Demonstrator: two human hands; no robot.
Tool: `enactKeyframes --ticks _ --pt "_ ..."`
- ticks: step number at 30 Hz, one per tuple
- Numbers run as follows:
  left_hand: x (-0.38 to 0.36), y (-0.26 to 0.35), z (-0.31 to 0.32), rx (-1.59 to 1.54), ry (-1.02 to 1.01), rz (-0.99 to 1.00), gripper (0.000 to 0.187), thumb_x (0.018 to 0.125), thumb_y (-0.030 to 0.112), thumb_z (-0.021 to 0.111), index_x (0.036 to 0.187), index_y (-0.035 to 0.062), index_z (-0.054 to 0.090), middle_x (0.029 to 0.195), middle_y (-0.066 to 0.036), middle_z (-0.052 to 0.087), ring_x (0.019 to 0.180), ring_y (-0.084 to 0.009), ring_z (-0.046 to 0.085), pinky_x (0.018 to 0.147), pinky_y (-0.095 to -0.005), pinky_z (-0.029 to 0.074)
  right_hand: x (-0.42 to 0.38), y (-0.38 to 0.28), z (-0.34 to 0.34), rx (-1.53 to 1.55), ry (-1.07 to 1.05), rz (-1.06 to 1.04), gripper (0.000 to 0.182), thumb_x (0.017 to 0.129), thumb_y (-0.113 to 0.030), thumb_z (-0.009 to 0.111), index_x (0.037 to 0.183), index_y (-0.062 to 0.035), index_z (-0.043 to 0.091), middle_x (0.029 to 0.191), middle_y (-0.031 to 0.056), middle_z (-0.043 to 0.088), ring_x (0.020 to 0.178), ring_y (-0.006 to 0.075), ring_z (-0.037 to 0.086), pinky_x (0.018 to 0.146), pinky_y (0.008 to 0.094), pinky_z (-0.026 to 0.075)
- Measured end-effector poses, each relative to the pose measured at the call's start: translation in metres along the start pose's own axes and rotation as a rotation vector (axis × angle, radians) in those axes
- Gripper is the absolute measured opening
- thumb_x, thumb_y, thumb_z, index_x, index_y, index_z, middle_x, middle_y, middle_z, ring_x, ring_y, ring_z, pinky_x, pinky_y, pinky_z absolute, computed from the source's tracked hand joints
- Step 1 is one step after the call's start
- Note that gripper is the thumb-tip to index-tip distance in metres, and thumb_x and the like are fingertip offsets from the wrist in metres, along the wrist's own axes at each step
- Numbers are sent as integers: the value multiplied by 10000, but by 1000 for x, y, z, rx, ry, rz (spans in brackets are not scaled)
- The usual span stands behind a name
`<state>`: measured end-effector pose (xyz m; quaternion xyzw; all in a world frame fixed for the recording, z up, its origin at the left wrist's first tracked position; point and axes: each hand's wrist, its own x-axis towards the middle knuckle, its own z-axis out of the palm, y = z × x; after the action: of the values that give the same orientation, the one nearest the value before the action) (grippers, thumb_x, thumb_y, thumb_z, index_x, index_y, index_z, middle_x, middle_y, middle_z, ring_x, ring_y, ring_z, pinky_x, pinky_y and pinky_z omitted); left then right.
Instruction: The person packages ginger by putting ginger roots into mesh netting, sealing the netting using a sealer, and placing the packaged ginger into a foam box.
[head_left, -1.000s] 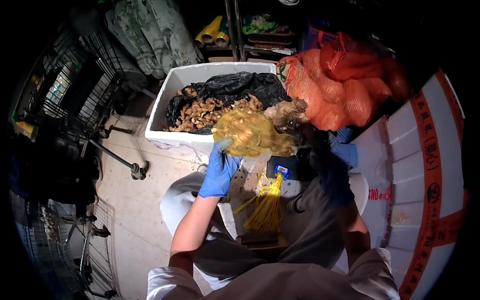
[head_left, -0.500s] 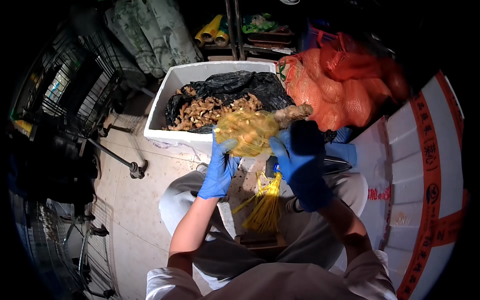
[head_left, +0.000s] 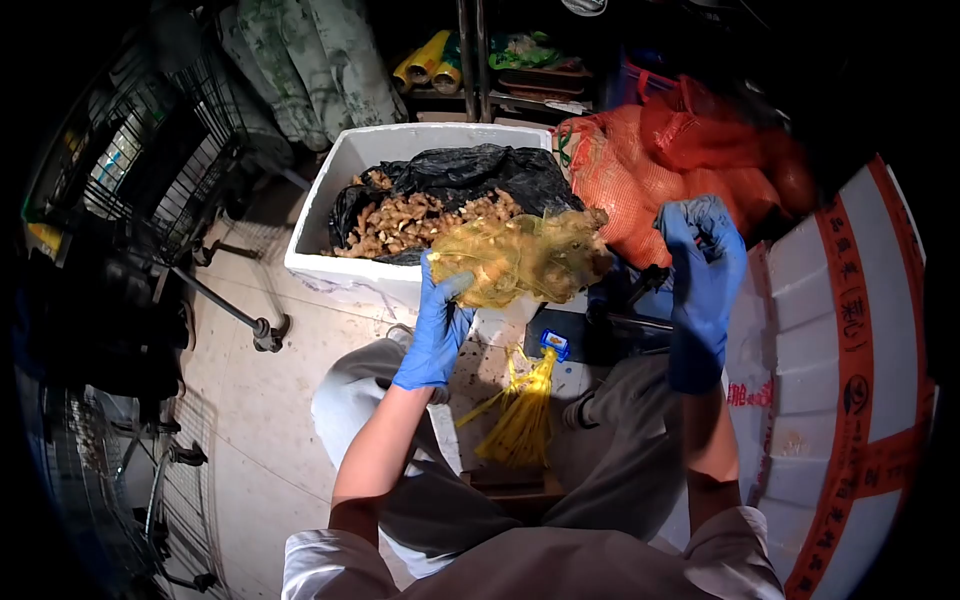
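My left hand [head_left: 440,325], in a blue glove, grips a yellow mesh bag [head_left: 500,262] with pieces of ginger inside. The bag lies level in the air over the near edge of a white foam box [head_left: 350,268]. Off to the right, apart from the bag, my right hand [head_left: 703,270] is raised in a blue glove with dirty fingertips. Its fingers curl in; what they hold, if anything, cannot be made out. Loose ginger [head_left: 395,225] lies in the box on a black plastic liner [head_left: 475,165]. A bunch of yellow mesh strips [head_left: 522,415] with a blue tag hangs between my knees.
Orange-red mesh sacks [head_left: 625,180] are piled behind the box on the right. White foam boxes [head_left: 805,330] with red tape stand close on my right. At left are wire carts [head_left: 190,150] on wheels. Yellow rolls [head_left: 430,62] lie on a shelf behind.
My right hand has moved right and up, away from the bag. The yellow mesh now stretches over the ginger piece that stuck out bare at the right. My left hand stays nearly in place.
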<state>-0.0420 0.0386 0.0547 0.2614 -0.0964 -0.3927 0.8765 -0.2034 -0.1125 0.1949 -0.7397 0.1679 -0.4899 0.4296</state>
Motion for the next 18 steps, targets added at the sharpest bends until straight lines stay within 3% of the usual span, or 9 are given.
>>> enactKeyframes --ticks 5,8,9,11,13,15,17,18 --pt "-7 12 12 52 -108 -21 626 660 -35 510 1214 107 255 1134 -102 387 1052 -226 420 885 -326 388 29 6 -6 74 -213 188 101 763 -86 505 732 -1 547 700 0 487 685 50 449 633 170 349" --pt "-18 16 13 34 -107 -80 703 625 -47 522 1246 111 235 1176 -89 364 1098 -232 374 928 -345 336 42 22 -15 183 -601 387 138 750 -114 525 787 10 572 763 36 544 704 85 490 653 194 379" --pt "-20 16 10 25 -118 -88 738 615 -48 527 1263 121 216 1188 -86 357 1109 -235 362 940 -352 319 39 22 -18 181 -595 387 138 750 -114 525 787 10 572 763 36 544 704 85 490 653 194 379" --pt "-21 16 6 -20 -133 -120 786 599 -37 544 1280 137 193 1214 -88 340 1122 -246 347 942 -369 315 30 5 -16 468 -774 615 166 715 -119 561 801 22 563 759 48 550 722 107 506 662 205 389" --pt "-25 18 6 -68 -226 -188 790 587 -21 564 1274 138 209 1227 -91 330 1119 -257 352 936 -390 318 23 10 -13 440 -862 324 199 709 -119 573 836 34 551 749 59 550 718 122 520 655 220 403" --pt "-25 12 -11 -66 -186 -247 788 584 -10 573 1272 135 217 1236 -93 324 1113 -267 359 930 -412 319 18 19 -10 229 -924 141 207 726 -122 587 887 6 570 811 40 574 740 106 527 679 232 433" --pt "-26 8 -19 84 -166 -183 653 615 123 595 1205 86 317 1146 -112 413 1035 -288 428 900 -426 351 14 26 -7 174 -959 183 192 700 -113 610 855 -7 569 809 57 581 743 118 530 678 244 432" --pt "-27 7 -21 135 -157 -162 619 625 167 602 1182 69 351 1116 -118 443 1009 -295 450 890 -431 361 14 24 -5 109 -1014 69 181 697 -122 612 832 -12 565 794 63 577 734 120 530 667 247 431"
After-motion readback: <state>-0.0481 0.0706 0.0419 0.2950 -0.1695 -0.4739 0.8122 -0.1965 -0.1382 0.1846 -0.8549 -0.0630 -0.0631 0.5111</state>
